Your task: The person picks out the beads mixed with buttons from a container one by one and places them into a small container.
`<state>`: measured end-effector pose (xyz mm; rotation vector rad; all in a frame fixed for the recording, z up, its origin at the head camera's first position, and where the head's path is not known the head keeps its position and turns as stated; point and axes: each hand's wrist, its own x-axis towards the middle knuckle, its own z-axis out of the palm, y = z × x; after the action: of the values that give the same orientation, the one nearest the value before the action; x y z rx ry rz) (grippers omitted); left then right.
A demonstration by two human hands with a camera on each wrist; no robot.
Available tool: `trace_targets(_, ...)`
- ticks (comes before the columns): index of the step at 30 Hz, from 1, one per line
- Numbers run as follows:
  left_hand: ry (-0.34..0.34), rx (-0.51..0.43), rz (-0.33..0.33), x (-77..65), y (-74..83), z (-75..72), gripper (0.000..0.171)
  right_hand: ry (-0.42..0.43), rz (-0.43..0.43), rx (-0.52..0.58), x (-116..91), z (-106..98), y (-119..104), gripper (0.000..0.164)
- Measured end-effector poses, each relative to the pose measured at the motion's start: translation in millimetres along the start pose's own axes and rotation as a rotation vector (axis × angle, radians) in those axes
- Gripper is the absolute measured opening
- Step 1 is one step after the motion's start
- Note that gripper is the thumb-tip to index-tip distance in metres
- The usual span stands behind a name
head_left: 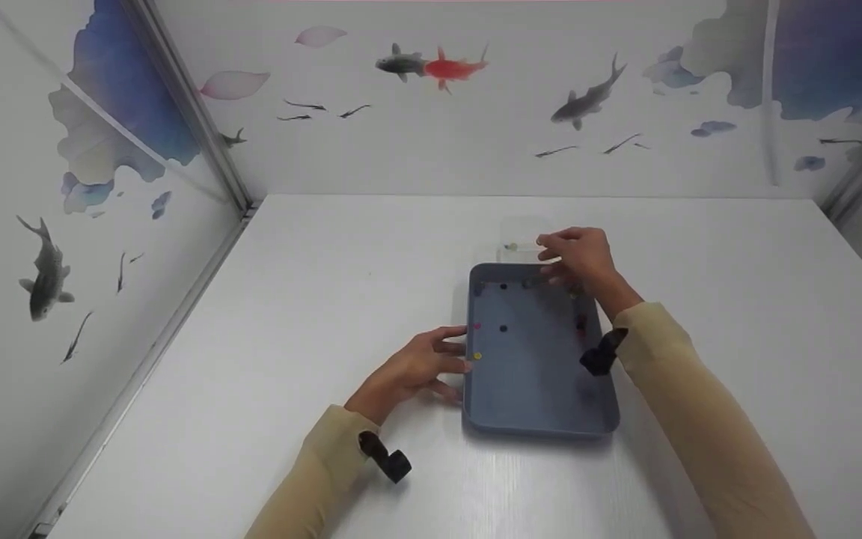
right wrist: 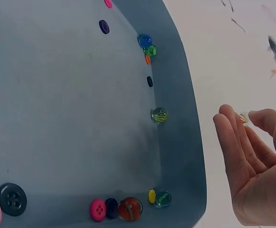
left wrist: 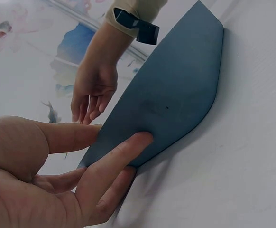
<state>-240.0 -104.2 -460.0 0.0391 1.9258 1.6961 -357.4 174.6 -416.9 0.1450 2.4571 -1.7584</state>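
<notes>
A grey-blue tray lies on the table. My left hand is at its left side, and the extended fingers touch the outer wall. Over the tray's far right corner, my right hand reaches toward a clear box. A small clear marble with an orange streak shows between the right thumb and fingers, partly hidden by them. A yellowish marble shows in the clear box. Along the tray's walls lie a striped marble, a reddish marble and a blue marble.
Buttons lie in the tray: a black button, a pink button, a purple button and a yellow button, among others. White panels printed with fish stand behind and to the left of the white table.
</notes>
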Motion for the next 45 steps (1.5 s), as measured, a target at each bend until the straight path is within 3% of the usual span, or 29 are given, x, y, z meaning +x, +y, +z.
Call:
trace_targets(25, -0.022, -0.011, 0.006, 2.6, -0.2, 0.8, 0.072, 0.076, 0.056, 0.017, 2, 4, 5, 0.038)
trace_targets(45, -0.014, -0.028, 0.001, 0.3, 0.7, -0.2, 0.075, 0.078, 0.008, 0.063, -2, 21, 12, 0.039)
